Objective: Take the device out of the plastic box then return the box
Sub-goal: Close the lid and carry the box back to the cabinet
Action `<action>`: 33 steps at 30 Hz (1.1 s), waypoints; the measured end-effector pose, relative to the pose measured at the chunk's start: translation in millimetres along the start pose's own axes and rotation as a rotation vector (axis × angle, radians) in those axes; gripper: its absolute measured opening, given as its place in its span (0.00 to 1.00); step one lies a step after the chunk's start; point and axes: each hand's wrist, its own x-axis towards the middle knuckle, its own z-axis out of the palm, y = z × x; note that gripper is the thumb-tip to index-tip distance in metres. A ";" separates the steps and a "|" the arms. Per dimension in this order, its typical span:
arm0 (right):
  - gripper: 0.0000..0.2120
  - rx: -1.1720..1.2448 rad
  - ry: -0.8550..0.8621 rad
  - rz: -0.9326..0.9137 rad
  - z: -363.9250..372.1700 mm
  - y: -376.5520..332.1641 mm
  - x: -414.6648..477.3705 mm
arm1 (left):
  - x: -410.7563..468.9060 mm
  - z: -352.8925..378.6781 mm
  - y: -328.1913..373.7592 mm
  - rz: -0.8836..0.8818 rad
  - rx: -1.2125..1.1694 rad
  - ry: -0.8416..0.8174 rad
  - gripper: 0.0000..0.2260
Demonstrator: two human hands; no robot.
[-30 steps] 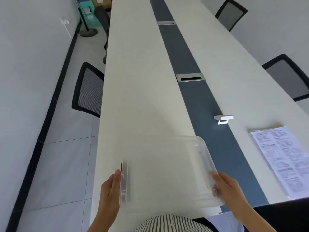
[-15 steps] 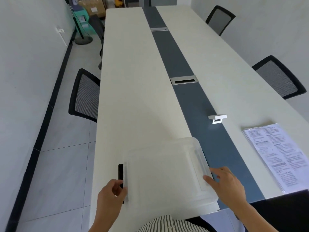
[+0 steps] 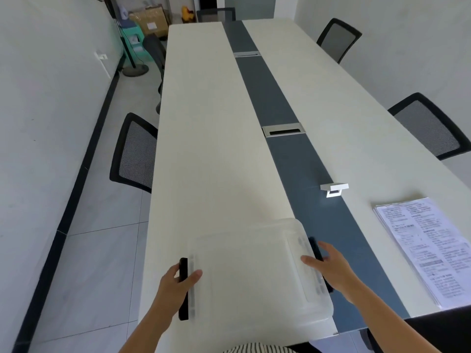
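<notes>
Now your plastic box sits lid-on at the near end of the table, partly over the dark centre strip. Your left hand curls loosely round the black left latch, thumb on the lid. Your right hand rests spread and open at the right latch. Device not visible. Stack of papers lies to the right.

We cannot see through the frosted plastic box, so its contents stay hidden. The printed sheets at right are too blurred to read, and the frame's bottom edge cuts both forearms.
</notes>
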 end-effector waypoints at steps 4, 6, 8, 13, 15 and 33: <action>0.24 -0.301 0.175 -0.112 10.7 2.8 -6.8 | 0.8 1.8 5.1 0.079 0.148 0.098 0.16; 0.21 -0.298 0.175 -0.138 21.0 5.4 -13.4 | -4.6 11.2 6.4 0.118 0.188 0.152 0.13; 0.23 -0.256 0.174 -0.157 31.0 7.5 -18.8 | -9.7 22.6 6.4 0.133 0.210 0.184 0.11; 0.28 -0.370 0.275 -0.202 39.7 7.8 -22.2 | -9.5 29.2 6.4 0.120 0.224 0.203 0.12; 0.29 -0.428 0.304 -0.195 40.7 5.4 -23.7 | -8.3 31.5 6.8 0.114 0.228 0.235 0.14; 0.24 -0.175 0.147 -0.317 6.2 -14.5 -52.3 | -52.6 17.6 0.1 0.196 0.067 0.270 0.21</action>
